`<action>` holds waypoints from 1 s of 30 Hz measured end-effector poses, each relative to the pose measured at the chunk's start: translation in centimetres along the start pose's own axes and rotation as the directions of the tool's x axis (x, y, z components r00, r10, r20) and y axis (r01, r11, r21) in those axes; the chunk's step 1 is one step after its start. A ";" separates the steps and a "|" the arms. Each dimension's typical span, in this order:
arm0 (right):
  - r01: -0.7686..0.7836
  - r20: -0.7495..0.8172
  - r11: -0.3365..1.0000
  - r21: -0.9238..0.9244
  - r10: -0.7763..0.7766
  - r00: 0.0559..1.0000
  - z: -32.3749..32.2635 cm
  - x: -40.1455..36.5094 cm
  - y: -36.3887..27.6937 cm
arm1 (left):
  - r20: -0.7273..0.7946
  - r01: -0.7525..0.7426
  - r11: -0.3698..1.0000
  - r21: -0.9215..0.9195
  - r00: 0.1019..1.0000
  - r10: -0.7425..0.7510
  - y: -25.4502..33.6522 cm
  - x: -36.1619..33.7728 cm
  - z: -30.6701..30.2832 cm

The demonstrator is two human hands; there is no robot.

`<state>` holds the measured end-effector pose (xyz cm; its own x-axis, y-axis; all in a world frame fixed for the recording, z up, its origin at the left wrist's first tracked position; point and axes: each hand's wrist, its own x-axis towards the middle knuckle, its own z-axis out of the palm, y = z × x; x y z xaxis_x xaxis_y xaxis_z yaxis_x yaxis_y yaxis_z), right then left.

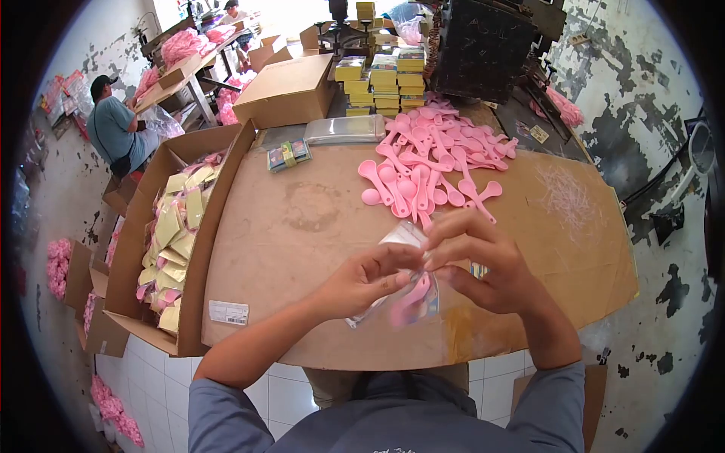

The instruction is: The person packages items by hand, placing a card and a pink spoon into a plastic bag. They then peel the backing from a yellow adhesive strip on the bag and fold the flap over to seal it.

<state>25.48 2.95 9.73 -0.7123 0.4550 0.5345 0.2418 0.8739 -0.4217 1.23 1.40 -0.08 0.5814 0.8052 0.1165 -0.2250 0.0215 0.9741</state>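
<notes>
My left hand (370,281) and my right hand (483,260) meet above the front middle of the table, fingers closed in a pinch. Between them hangs a small clear plastic bag (432,302) with a pink spoon (411,303) in or against it; motion blur hides which. Under my hands lies a whitish stack of clear bags (404,234), partly covered. Just beyond my fingertips spreads a heap of pink measuring spoons (434,155). A bit of a printed card (477,269) shows beneath my right hand.
At left stands an open carton (192,302) of packed bags with yellow cards. A banded card bundle (288,156), a clear plastic case (345,129), a closed box (287,87) and yellow card stacks (384,75) line the back. Thin plastic strips (566,196) lie right. A person (117,124) sits far left.
</notes>
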 end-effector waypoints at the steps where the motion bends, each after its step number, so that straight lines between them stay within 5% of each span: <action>1: 0.050 -0.001 0.981 -0.188 -0.051 0.999 -1.0 0.8 -1.3 | -0.030 -0.059 0.992 0.110 0.998 0.063 0.2 0.1 0.0; 6: -0.030 0.028 0.960 -0.280 0.039 0.999 -2.3 1.7 -2.9 | 0.089 -0.314 0.843 0.438 0.948 0.307 3.1 -1.0 0.4; 9: -0.092 0.000 0.968 -0.232 0.095 0.995 -1.9 1.6 -2.7 | 0.112 -0.356 0.804 0.476 0.931 0.346 3.5 -1.2 1.3; 15: -0.159 -0.061 0.979 -0.129 0.152 0.987 -0.7 1.4 -2.1 | -0.055 -0.358 0.825 0.437 0.905 0.422 2.6 -0.5 2.4; 19: -0.172 -0.255 0.976 -0.136 0.134 0.958 0.5 1.7 -1.7 | -0.146 -0.192 0.921 0.340 0.956 0.253 2.7 -0.8 2.2; 22: -0.003 -0.246 0.902 -0.431 -0.115 0.962 0.8 1.8 -1.3 | -0.165 -0.155 0.933 0.326 0.962 0.218 2.6 -0.8 2.1; 30: 0.140 -0.009 0.664 -0.735 -0.216 0.976 3.4 1.5 -0.5 | -0.190 -0.121 0.748 0.653 0.929 0.317 2.2 -1.0 2.6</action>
<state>22.04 2.66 8.29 -0.7417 0.2570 0.6195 0.5448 0.7696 0.3330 2.16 -0.91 2.49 0.3206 0.8677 0.3799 0.2719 -0.4685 0.8406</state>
